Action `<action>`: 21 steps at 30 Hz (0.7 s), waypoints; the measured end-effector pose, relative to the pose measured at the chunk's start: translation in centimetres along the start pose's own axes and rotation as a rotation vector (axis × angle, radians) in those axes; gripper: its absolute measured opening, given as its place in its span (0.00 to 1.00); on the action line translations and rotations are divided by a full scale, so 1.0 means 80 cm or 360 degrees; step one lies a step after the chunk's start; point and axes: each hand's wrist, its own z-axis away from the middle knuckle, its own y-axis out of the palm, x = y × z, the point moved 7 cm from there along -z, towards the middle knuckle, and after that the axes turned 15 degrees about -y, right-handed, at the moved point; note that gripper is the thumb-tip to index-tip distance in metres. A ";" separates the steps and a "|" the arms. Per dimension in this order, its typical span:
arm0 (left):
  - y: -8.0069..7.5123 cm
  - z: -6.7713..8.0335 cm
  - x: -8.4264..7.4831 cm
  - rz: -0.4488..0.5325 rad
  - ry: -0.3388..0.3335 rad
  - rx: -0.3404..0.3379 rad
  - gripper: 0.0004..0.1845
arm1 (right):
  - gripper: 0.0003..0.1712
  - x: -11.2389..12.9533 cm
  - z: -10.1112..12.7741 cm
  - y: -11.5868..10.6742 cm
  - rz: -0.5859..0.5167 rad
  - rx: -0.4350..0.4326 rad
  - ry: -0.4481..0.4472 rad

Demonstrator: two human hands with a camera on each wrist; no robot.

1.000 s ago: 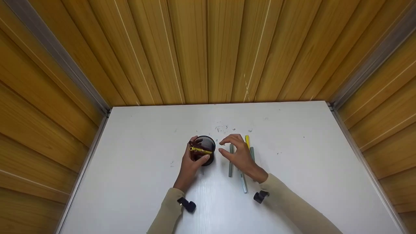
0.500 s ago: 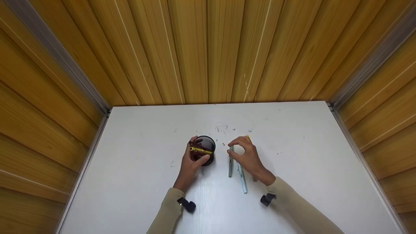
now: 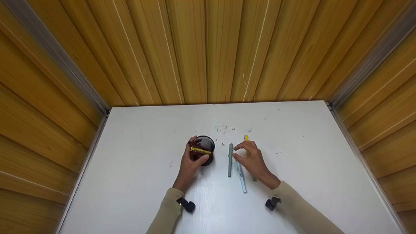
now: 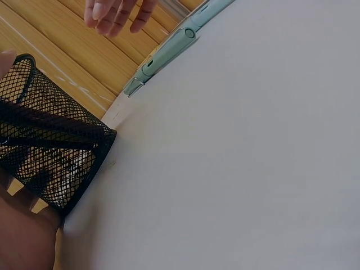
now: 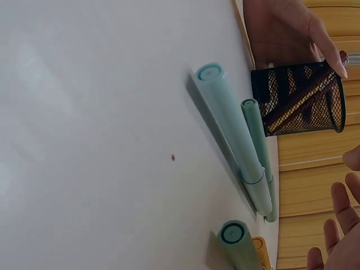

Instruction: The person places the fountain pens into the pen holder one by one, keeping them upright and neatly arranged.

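My left hand [image 3: 191,165] grips a black mesh pen holder [image 3: 205,140], fingers and thumb round its sides. Inside it, a yellow pen [image 3: 200,150] and some dark pens lean toward the left rim. My right hand [image 3: 255,162] hovers over loose pens with thumb and forefinger apart, holding nothing. Just left of its fingertips lies a green pen [image 3: 229,167]. A light blue pen [image 3: 242,182] lies beside that one. Partly hidden under the hand are a yellow pen [image 3: 246,137] and a second green pen, whose end [image 5: 233,233] shows in the right wrist view.
The pens and holder are on a white table [image 3: 136,182]. Wood-patterned panels [image 3: 208,52] rise behind it and at both sides. Small dark marks [image 3: 221,128] dot the tabletop beyond the holder.
My right hand has moved rightward, away from the holder, and slightly toward me, uncovering more of the left green pen. My left hand and the holder have stayed in place.
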 end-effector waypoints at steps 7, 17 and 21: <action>0.000 0.000 -0.001 0.0005 0.0013 -0.0008 0.48 | 0.11 -0.009 0.014 -0.012 0.0066 -0.0009 0.0080; 0.000 0.000 0.000 -0.0012 0.0004 0.0004 0.49 | 0.13 -0.024 0.034 -0.033 0.0072 -0.0037 0.0194; -0.001 0.000 0.001 -0.0012 0.0009 0.0003 0.49 | 0.12 -0.030 0.042 -0.041 0.0041 -0.0065 0.0230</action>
